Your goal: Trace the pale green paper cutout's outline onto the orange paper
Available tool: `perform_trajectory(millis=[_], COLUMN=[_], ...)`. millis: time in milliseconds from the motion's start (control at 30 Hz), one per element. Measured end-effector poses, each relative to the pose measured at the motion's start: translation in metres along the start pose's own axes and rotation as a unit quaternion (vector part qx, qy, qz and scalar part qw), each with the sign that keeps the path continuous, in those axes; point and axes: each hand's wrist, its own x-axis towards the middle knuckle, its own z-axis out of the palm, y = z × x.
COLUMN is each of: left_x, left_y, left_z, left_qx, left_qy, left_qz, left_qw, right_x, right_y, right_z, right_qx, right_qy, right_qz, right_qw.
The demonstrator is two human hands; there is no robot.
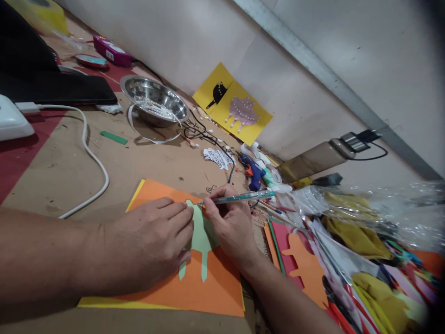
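Note:
A pale green paper cutout (200,232) lies flat on an orange sheet (219,287), with a yellow sheet (139,304) showing beneath its edges. My left hand (160,232) rests on the cutout's left side, fingers stretched out and pressing it down. In my right hand (234,222) is a clear-barrelled pen (243,197), gripped between thumb and fingers. Its tip meets the top edge of the cutout, where a short dark line shows on the orange. Part of the cutout is hidden under both hands.
Behind stand a metal bowl (156,99) and a yellow card with beaded shapes (232,104). To the right are a blue glue gun (253,171), a bottle (316,160), an orange cutout (308,269) and piled craft materials. A white cable (99,162) crosses the left side.

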Motion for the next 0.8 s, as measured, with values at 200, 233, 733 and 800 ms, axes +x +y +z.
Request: perform_trajectory(millis=[200, 233, 733, 800], left_x=[-0.0011, -0.0012, -0.0012, 0.0001], left_y=[-0.0001, -0.0001, -0.0001, -0.0005], left_z=[0.0009, 0.0011, 0.0041, 0.0045], left_qx=[-0.004, -0.004, 0.006, 0.006], left_qy=[0.001, 0.002, 0.001, -0.001], left_qz=[0.000, 0.001, 0.003, 0.004], left_qw=[1.000, 1.000, 1.000, 1.000], right_x=[-0.0002, -0.0002, -0.0022, -0.0023], right_y=[0.0010, 0.0008, 0.0007, 0.0009], right_z=[0.0003, 0.0004, 0.0015, 0.0016], right_qx=[-0.001, -0.001, 0.016, 0.020], right_qy=[-0.003, -0.004, -0.011, -0.011], right_qz=[-0.010, -0.012, -0.003, -0.004], right_qw=[1.000, 1.000, 1.000, 1.000])
